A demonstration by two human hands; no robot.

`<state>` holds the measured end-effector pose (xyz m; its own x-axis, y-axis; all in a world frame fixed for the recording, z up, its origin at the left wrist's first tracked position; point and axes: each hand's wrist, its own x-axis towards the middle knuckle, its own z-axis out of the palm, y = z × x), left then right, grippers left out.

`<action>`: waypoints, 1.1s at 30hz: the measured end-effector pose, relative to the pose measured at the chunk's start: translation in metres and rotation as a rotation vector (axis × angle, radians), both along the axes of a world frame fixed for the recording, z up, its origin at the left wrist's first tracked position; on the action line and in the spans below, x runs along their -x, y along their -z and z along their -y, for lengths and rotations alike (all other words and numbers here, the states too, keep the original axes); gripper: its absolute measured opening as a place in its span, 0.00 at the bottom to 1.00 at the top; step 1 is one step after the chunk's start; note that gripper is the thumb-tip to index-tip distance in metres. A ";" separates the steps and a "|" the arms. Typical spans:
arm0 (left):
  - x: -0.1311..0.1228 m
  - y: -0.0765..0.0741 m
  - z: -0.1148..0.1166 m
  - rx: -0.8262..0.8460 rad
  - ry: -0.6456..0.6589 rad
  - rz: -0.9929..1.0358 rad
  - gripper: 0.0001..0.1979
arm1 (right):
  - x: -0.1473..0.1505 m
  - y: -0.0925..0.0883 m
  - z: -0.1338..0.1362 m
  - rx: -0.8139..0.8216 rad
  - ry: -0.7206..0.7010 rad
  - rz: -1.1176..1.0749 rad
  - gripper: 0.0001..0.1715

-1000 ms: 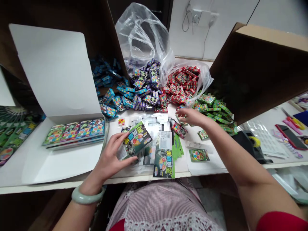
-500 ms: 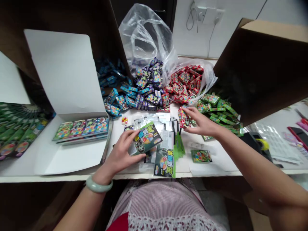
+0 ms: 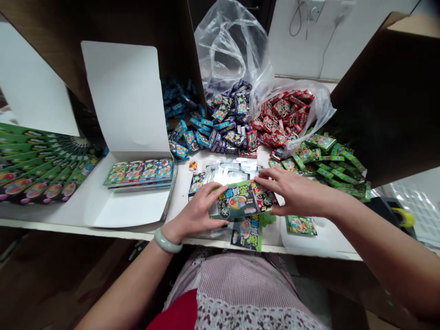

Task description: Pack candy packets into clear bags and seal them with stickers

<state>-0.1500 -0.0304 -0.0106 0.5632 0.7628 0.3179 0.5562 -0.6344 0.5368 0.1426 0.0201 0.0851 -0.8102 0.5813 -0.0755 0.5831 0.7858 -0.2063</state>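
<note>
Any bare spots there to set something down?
Two: a narrow strip between the open white box and the left hand, and the white patch between the lone green pack and the right forearm. Crowded: the back, with heaps of small boxes; the middle, with flat packets.

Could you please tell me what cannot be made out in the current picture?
All in the head view:
Part of the green-black pouch: covered by the left hand.
Part of the red box: covered by the right hand.
Fanned green cards: cut off by the left edge.
Pouch's finest print: too small.
</note>
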 end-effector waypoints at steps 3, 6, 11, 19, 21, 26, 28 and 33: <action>0.000 0.000 0.002 0.020 -0.015 0.032 0.46 | -0.003 -0.004 0.002 0.059 -0.003 -0.061 0.42; 0.004 0.000 0.002 0.032 -0.030 0.034 0.45 | -0.007 -0.007 0.003 0.122 -0.025 -0.106 0.43; 0.007 0.000 0.004 0.043 0.007 0.008 0.45 | -0.006 -0.007 0.000 0.154 -0.054 -0.093 0.41; -0.003 -0.001 0.004 0.075 0.012 0.083 0.44 | 0.005 -0.003 -0.003 0.085 -0.044 -0.081 0.39; -0.005 0.001 0.004 0.076 -0.003 0.096 0.44 | 0.007 0.004 -0.005 0.104 -0.024 -0.096 0.42; -0.005 0.007 0.007 0.061 -0.073 0.106 0.44 | 0.010 0.027 0.000 0.106 0.105 -0.291 0.45; -0.004 0.009 0.008 0.047 -0.110 0.100 0.44 | 0.014 0.033 0.008 0.067 0.187 -0.370 0.32; -0.001 0.009 0.009 0.047 -0.124 0.100 0.46 | 0.023 0.049 0.019 0.155 0.213 -0.445 0.23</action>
<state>-0.1485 -0.0391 -0.0201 0.4315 0.8397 0.3297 0.5707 -0.5372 0.6211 0.1200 0.0008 0.0359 -0.6484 0.7460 0.1518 0.5557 0.6001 -0.5754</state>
